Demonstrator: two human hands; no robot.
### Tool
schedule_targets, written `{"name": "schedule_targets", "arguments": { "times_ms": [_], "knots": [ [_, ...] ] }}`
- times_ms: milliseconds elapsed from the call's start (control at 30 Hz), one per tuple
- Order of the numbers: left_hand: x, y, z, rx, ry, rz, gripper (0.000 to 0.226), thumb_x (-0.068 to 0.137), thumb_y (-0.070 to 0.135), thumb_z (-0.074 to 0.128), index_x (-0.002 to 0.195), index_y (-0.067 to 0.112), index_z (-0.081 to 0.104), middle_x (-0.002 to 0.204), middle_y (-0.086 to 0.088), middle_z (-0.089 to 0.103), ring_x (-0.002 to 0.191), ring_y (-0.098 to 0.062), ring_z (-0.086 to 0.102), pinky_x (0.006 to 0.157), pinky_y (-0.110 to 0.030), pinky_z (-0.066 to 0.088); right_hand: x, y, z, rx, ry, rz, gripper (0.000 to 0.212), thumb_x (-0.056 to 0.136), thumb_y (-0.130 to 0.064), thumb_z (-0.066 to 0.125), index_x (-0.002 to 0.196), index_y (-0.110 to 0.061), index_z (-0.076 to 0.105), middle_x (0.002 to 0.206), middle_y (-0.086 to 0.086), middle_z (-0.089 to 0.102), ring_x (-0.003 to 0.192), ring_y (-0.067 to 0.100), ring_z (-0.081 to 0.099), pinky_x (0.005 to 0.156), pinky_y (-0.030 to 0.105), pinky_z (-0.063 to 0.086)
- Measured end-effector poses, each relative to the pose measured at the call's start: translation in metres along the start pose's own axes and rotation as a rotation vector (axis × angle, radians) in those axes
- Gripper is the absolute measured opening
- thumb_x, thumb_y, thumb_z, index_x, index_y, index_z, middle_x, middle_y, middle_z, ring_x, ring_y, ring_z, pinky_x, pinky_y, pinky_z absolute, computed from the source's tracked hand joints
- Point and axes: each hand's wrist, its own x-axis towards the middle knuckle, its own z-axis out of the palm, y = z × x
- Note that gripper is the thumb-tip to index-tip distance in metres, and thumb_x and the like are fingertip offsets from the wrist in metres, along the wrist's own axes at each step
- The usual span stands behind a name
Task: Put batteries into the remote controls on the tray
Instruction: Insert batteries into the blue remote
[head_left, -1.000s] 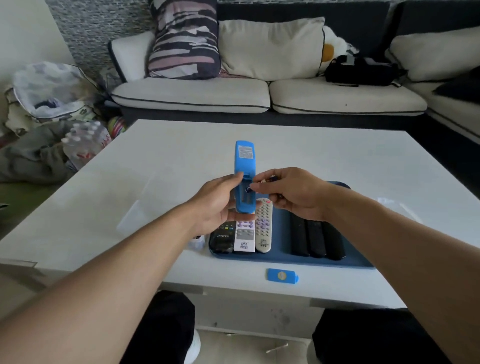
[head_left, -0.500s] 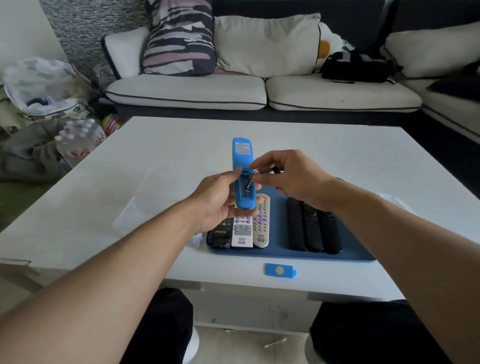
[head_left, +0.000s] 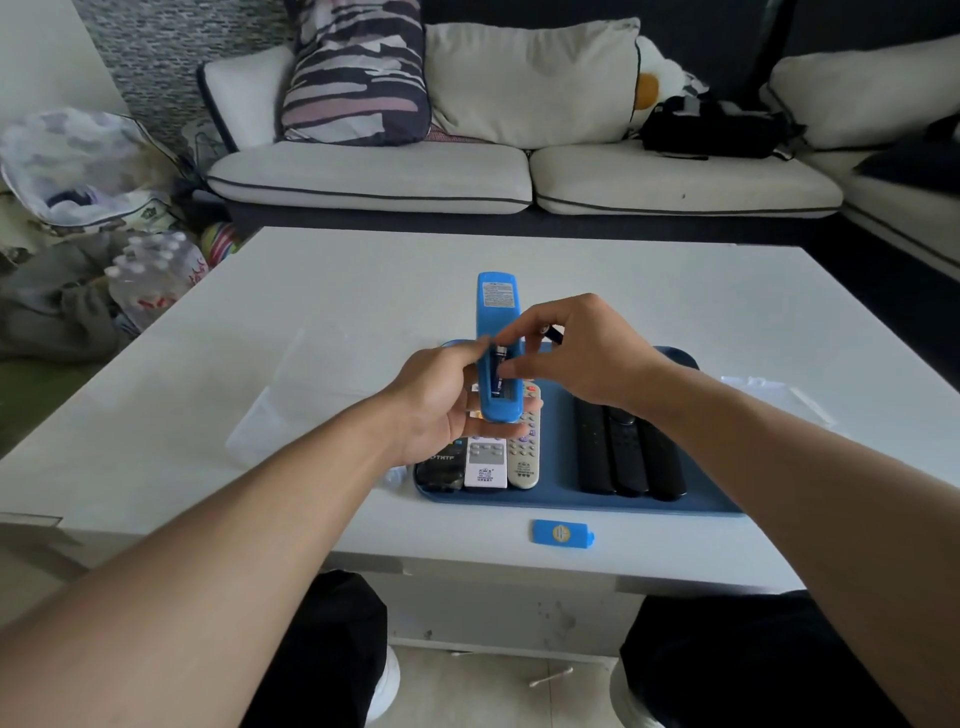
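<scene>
My left hand (head_left: 441, 400) grips a blue remote (head_left: 496, 322) back side up above the blue tray (head_left: 571, 501), its battery bay uncovered. A dark battery (head_left: 500, 371) lies in the bay. My right hand (head_left: 576, 353) pinches that battery with its fingertips, and a second dark battery (head_left: 554, 332) sticks out between its fingers. Three remotes with light keypads (head_left: 485, 460) lie at the tray's left, and three black remotes (head_left: 628, 452) lie at its right. The blue battery cover (head_left: 562, 533) rests on the table in front of the tray.
The white table (head_left: 311, 332) holds a clear plastic bag (head_left: 779, 395) at the right and a clear sheet (head_left: 270, 415) at the left. A sofa with cushions (head_left: 519, 171) stands behind. Bags and bottled water (head_left: 150, 275) sit on the floor at the left.
My right hand has brought the battery down from a tilt into the remote's bay. Both hands and the remote have risen slightly in view.
</scene>
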Motion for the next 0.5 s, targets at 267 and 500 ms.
{"name": "schedule_targets", "arguments": {
  "times_ms": [267,500],
  "knots": [
    [-0.0011,-0.0019,0.0021,0.055,-0.021,0.005,0.034,0.105,0.032,0.051,0.125,0.009,0.066,0.095,-0.014,0.075,0.093,-0.031,0.076,0.076,-0.049,0.063,0.0,0.0032,0.0052,-0.033,-0.004,0.011,0.032,0.07,-0.037,0.09,0.09,-0.033,0.065,0.071,-0.005,0.056,0.057,0.006,0.044,0.052,0.015,0.037],
    [-0.0014,0.0,0.0014,-0.02,-0.022,-0.008,0.036,0.106,0.027,0.045,0.127,0.005,0.065,0.123,-0.024,0.068,0.107,-0.042,0.07,0.083,-0.053,0.06,-0.0022,0.0025,0.0006,-0.059,-0.032,0.002,0.032,0.07,-0.04,0.089,0.094,-0.039,0.07,0.077,-0.008,0.06,0.054,0.0,0.045,0.051,0.01,0.035]
  ]
}}
